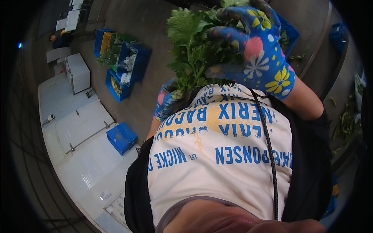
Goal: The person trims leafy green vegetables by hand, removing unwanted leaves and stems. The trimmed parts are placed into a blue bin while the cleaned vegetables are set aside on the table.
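My left hand [170,99], in a blue glove with a flower pattern, is closed around the stalk end of a bunch of leafy greens [186,43] that looks like leaf celery. The bunch is held up in front of my chest, its leaves towards the top of the view. From the right, my right hand [256,49], in a matching glove with soiled fingertips, curls over the leaves, thumb nearest my body and fingers spread across the foliage. The leaves partly hide its fingertips.
Blue, green and yellow plastic crates [140,64] with greens and bagged goods stand at the left. A closed blue crate [122,138] rests by white cabinets [87,163]. Another blue crate [288,35] is behind my right hand. Loose greens [346,122] lie far right. A person [61,40] is at upper left.
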Demonstrator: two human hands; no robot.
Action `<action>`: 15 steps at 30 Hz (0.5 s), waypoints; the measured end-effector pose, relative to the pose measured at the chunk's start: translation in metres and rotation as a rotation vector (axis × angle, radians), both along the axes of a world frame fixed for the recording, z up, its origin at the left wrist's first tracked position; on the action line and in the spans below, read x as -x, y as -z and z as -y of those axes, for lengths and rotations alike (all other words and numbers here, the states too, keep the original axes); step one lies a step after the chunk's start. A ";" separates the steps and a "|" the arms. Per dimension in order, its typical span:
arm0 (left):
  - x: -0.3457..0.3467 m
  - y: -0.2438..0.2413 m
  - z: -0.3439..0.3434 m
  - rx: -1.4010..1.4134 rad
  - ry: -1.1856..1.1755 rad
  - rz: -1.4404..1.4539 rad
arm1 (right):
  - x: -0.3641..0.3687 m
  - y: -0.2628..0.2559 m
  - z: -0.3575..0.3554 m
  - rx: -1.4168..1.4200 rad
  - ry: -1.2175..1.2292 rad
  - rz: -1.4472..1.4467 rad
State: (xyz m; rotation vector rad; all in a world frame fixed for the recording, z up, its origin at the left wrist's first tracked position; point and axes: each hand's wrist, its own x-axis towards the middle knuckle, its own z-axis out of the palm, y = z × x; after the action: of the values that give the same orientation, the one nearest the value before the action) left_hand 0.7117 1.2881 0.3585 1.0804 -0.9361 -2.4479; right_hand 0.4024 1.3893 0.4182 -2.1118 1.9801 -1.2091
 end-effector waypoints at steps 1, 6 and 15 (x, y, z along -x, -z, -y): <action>0.000 -0.003 0.001 -0.010 0.000 0.008 | -0.004 0.005 0.000 0.045 -0.028 0.043; 0.003 -0.012 0.000 -0.006 0.011 0.003 | -0.017 -0.005 -0.006 0.149 -0.004 -0.079; 0.008 -0.019 -0.001 0.025 0.035 0.016 | -0.025 -0.001 0.002 -0.130 -0.193 0.651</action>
State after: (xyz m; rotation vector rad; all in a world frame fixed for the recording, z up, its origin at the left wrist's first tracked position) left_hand 0.7034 1.2891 0.3771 1.0850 -0.9962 -2.4527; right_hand 0.4273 1.3872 0.4192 -1.5263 1.4831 -1.4370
